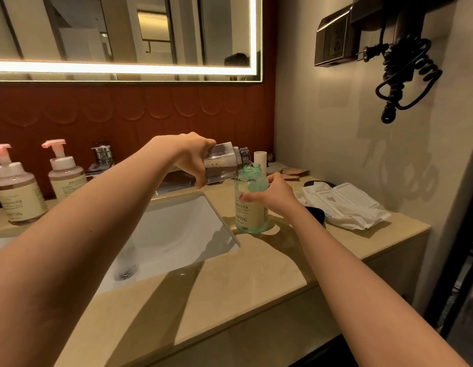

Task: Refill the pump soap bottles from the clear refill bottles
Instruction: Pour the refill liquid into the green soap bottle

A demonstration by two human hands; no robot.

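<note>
- Left hand (189,158) grips clear refill bottle (223,165), tipped over green bottle (251,200).
- Right hand (273,193) clasps green bottle upright on worktop (256,274), right of sink (174,234).

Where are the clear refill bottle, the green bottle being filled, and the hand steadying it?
clear refill bottle (224,165), head view, on its tilted body beside the fingers.
green bottle (250,221), head view, on the lower label, below the hand.
right hand (273,193), head view, on the back of the hand.
</note>
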